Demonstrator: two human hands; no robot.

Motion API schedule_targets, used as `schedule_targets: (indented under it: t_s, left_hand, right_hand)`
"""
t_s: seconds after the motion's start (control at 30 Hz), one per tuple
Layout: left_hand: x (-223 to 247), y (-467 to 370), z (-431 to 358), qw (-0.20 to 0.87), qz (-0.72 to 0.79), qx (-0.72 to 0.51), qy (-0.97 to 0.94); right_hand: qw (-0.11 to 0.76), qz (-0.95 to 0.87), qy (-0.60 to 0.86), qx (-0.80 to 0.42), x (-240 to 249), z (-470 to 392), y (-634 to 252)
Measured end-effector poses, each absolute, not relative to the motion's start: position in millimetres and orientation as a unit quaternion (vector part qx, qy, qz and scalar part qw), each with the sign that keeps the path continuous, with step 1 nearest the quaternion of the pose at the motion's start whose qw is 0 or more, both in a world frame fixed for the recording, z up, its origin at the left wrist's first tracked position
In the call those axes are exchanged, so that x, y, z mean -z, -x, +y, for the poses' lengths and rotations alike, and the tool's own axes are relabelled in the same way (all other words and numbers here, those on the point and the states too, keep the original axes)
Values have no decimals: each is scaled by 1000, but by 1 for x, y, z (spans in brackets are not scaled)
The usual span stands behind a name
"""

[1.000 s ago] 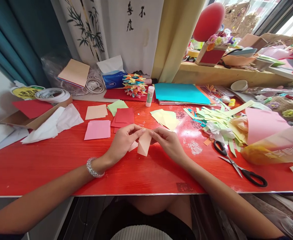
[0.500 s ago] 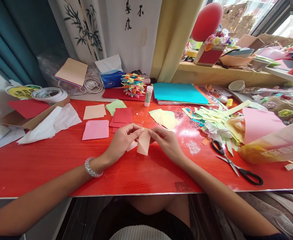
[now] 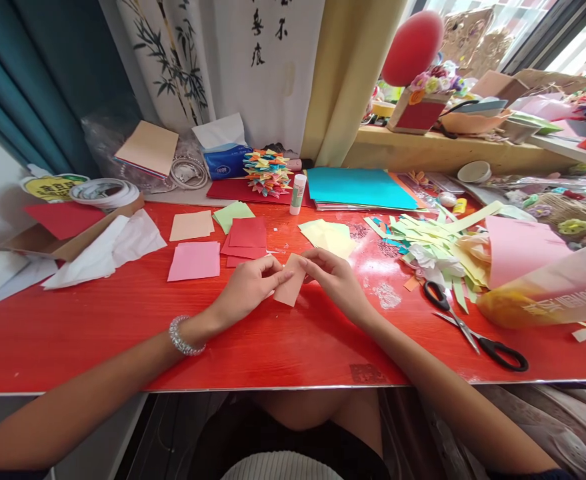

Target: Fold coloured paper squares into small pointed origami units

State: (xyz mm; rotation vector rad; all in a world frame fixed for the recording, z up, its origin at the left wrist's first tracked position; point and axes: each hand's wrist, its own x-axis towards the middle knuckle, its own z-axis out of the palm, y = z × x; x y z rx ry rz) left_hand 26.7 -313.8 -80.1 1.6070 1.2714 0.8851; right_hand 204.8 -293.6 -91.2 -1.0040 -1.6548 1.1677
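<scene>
Your peach paper (image 3: 290,283) has changed since half a second ago: then a creased fold hung between your thumbs, now you show a plain, narrow oblong with its top leaning right. Your left grip (image 3: 247,287) has brought its thumb down along the paper's left edge; your right grip (image 3: 340,277) stays at its upper right corner. Both pinch it, over the desk (image 3: 273,353). Several of your fingertips are hidden behind it, and you cannot tell whether its lower edge touches the desk. At far right, the bag (image 3: 547,293) runs out of view. Beyond your hands you have five piles of squares: beige (image 3: 191,226), green (image 3: 233,215), red (image 3: 247,235), pink (image 3: 194,261) and yellow (image 3: 330,237), their sheets too close to count. Strips (image 3: 417,230) lie tangled, also uncountable. You have one glue stick (image 3: 297,195) and one pair of scissors (image 3: 465,331).
</scene>
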Motion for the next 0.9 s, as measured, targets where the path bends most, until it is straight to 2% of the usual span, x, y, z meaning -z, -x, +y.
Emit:
schedule_targets:
  t_s: [0.4,0.9]
  left_hand:
    - [78,-32,-321,394,478,-323,-716]
    - [80,-31,-320,378,479,-345,-713]
  right_hand:
    - [429,-704,406,-395,83,-302,-207]
    - [405,-693,391,-451,88,-300,-203]
